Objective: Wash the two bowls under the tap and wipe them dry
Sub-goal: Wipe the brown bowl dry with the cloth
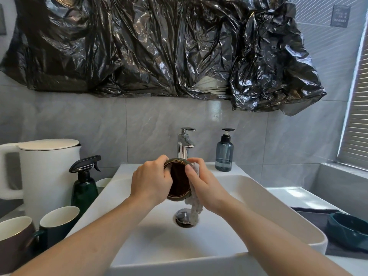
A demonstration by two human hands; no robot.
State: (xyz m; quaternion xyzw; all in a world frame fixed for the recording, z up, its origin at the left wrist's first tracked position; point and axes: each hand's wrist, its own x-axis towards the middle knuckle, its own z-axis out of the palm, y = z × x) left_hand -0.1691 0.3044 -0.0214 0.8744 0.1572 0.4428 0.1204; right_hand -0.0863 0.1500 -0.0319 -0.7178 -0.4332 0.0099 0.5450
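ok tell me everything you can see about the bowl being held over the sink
The bowl is small, round and glossy, olive-green outside and dark brown inside, seemingly glazed ceramic. It is tipped on its side, opening toward the camera, above the white sink. The left hand grips its left rim; the right hand presses a white cloth against its right side.

Glossy glazed bowl (178, 181), rough cloth (194, 208), shiny chrome tap (184, 144).

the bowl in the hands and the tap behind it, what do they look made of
Bowl: probably glazed ceramic, with a glossy dark brown inside and an olive rim that catches highlights. Tap: polished chromed metal, with mirror-like reflections on its body and lever.
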